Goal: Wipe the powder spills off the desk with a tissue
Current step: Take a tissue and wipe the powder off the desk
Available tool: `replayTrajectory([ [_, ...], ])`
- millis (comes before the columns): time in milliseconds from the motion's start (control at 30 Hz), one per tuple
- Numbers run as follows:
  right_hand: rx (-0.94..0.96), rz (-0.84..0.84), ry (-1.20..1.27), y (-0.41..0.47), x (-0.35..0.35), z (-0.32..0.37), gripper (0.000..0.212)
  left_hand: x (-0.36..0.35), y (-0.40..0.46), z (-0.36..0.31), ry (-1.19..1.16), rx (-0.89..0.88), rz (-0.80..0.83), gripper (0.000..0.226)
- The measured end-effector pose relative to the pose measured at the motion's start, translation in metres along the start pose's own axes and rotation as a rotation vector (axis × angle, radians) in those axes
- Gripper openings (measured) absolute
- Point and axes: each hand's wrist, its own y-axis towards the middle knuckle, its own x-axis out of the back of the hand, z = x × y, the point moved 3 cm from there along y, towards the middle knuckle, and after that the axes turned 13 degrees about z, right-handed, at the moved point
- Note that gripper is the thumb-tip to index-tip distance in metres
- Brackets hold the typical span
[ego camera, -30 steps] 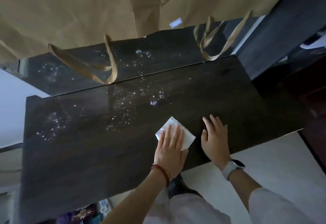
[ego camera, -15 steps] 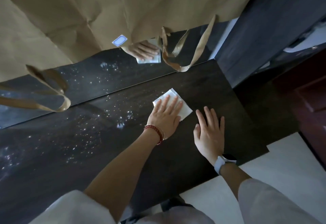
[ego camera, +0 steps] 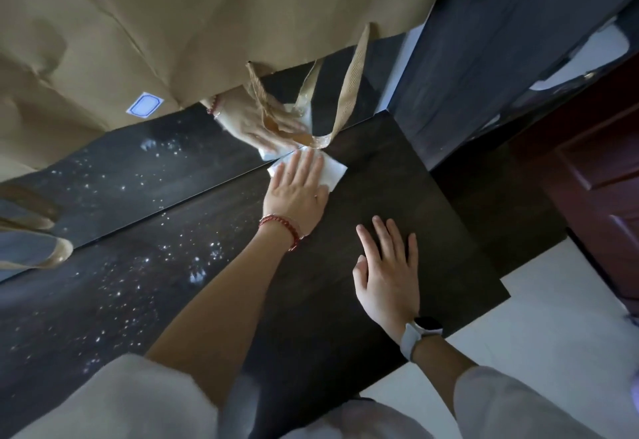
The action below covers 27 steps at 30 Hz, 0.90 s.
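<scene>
At the desk's (ego camera: 397, 196) far edge, against the glossy back panel (ego camera: 138, 176), the left hand (ego camera: 297, 189) is pressing the white tissue (ego camera: 332, 172) flat with straight fingers — powder (ego camera: 166, 266) lying scattered to its left — while the right hand (ego camera: 387, 276) is resting spread on bare wood near the front edge

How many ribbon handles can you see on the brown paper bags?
2. One tan ribbon handle loops down just above the white tissue; another tan handle lies at the left edge. More may be hidden out of view.
</scene>
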Motion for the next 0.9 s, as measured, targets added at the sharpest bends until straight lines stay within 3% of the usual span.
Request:
replayTrajectory([
  [133,0.013,-0.007,0.009,0.0,-0.001,-0.001,0.053,-0.005,-0.048,0.04,-0.064,0.147,-0.06,0.055],
  [300,0.01,-0.006,0.013,0.0,-0.001,0.0,0.053,-0.007,-0.056,0.048,-0.115,0.265,-0.005,0.053],
  [600,0.004,-0.01,0.03,0.001,-0.001,-0.002,0.049,-0.01,0.0,-0.03,0.018,0.028,0.094,0.052],
  [700,0.016,-0.021,0.044,0.001,0.0,-0.002,0.05,-0.015,-0.018,-0.007,0.007,0.079,0.065,0.052],
  [900,0.024,0.001,0.054,-0.002,0.005,0.002,0.048,-0.019,-0.093,0.098,-0.161,0.367,0.054,0.051],
])
